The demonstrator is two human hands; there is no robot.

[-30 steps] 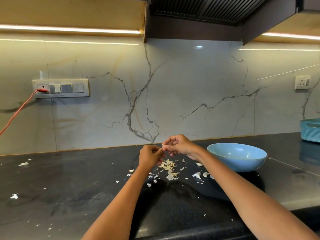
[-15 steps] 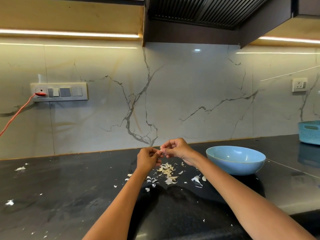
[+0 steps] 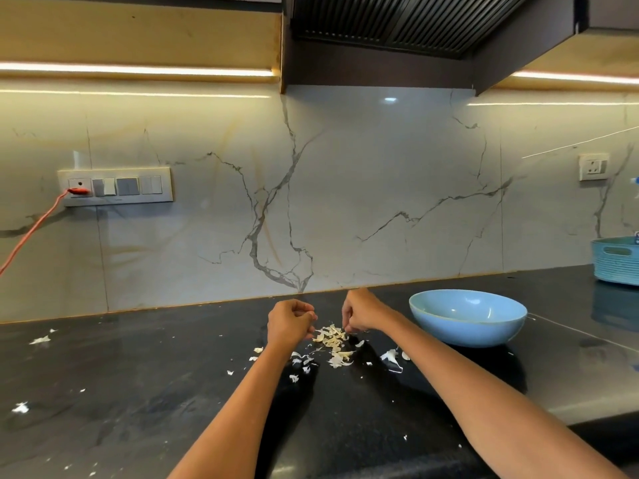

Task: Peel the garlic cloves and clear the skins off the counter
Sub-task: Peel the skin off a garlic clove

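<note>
- Loose flakes (image 3: 20,407) are scattered over the near part of the dark table (image 3: 145,382), toward 8 o'clock; being paper-light, they are judged easier swept with a flat palm than picked up one by one.
- The main heap of skins (image 3: 333,342) lies at mid-table, between the two hands. The skins look thin, dry and brittle; a draught or a quick move would probably send them off.
- The left hand (image 3: 290,323) is curled just at 9 o'clock of the heap. Something small seems pinched at its fingertips, but what it is cannot be told.
- The right hand (image 3: 361,312) is lowered at 1 o'clock of the heap, fingertips bent down at its edge, seemingly pinching a bit of skin; the hold cannot be told for sure.
- A whitish piece (image 3: 390,356), clove or skin, lies at 3 o'clock of the heap. A clove would be firm and smooth, slippery once bared, and best pinched across its sides.
- The blue bowl (image 3: 468,326) stands farther off at 2 o'clock; nothing is seen inside it.
</note>
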